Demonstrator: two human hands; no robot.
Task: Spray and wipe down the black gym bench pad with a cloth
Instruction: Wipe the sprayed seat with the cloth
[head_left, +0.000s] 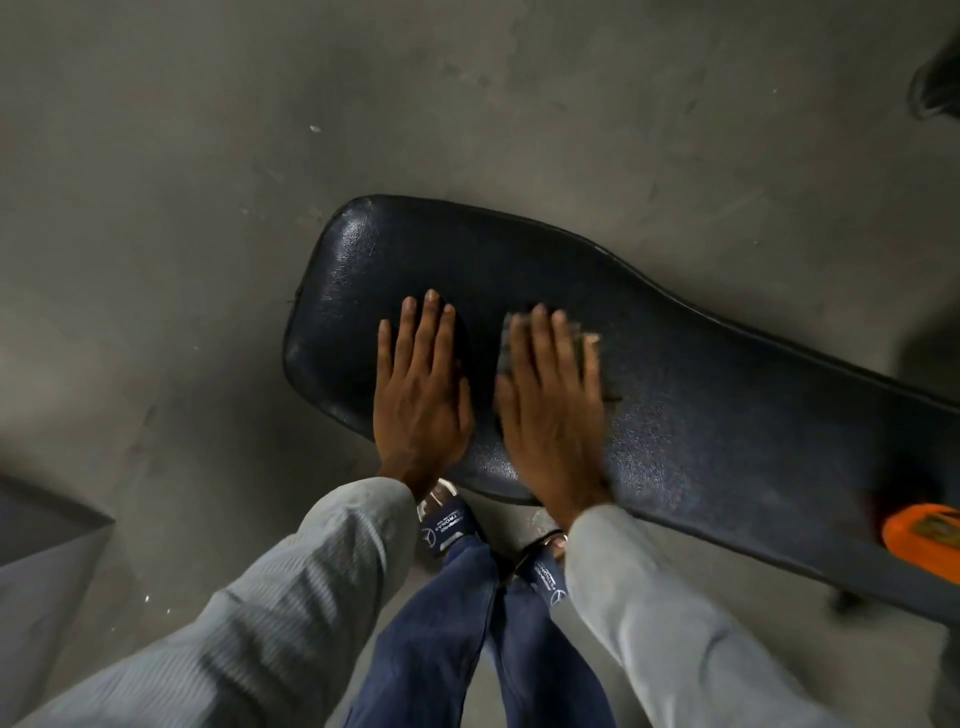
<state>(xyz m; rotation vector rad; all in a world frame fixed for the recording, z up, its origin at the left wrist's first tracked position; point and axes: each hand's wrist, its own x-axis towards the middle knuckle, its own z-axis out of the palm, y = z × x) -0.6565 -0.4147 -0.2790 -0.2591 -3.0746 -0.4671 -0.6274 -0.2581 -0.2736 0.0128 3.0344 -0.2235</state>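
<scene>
The black gym bench pad (701, 395) runs from the middle of the view down to the right, its rounded wide end at the left. My left hand (418, 395) lies flat on the pad near that wide end, fingers straight. My right hand (550, 410) presses flat on a grey cloth (508, 345) that shows at the fingers and thumb side; the hand is blurred. No spray bottle is clearly in view.
Grey concrete floor (208, 208) surrounds the bench. An orange object (922, 530) sits at the pad's right end. A dark shape (937, 83) is at the top right corner, a grey block (36, 540) at the left edge. My feet (447, 525) stand under the pad's near edge.
</scene>
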